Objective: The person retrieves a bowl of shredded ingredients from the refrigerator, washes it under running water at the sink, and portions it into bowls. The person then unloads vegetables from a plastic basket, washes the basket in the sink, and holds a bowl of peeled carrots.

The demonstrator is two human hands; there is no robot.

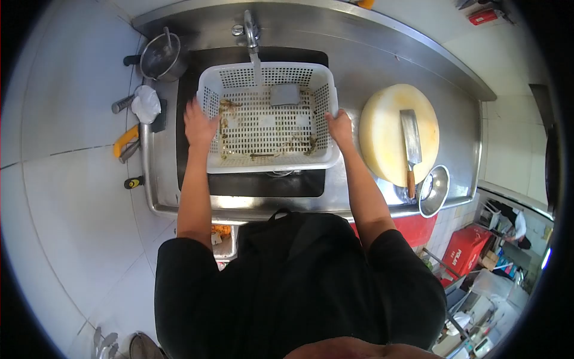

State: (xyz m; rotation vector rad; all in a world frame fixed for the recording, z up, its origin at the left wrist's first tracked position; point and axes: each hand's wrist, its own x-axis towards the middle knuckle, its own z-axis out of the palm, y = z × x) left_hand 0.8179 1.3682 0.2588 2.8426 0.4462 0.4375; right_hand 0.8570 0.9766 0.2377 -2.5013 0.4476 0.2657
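Note:
A white plastic basket (272,166) with slotted walls sits over the dark sink basin (251,186). Brown scraps cling to its floor, and a grey rectangular pad (285,94) lies inside near the back. At the basket's left rim is my left hand (200,124), fingers stretched apart and thumb over the edge; whether it bears any weight I cannot tell. My right hand (341,128) is closed around the right rim. Water runs from the faucet (251,35) into the back of the basket.
Right of the sink, a cleaver (410,134) lies on a thick round chopping block (382,137), beside a metal bowl (434,190). At left are a saucepan (162,58), a white bag (146,105) and a yellow-handled tool (125,141). A red box (466,251) stands at lower right.

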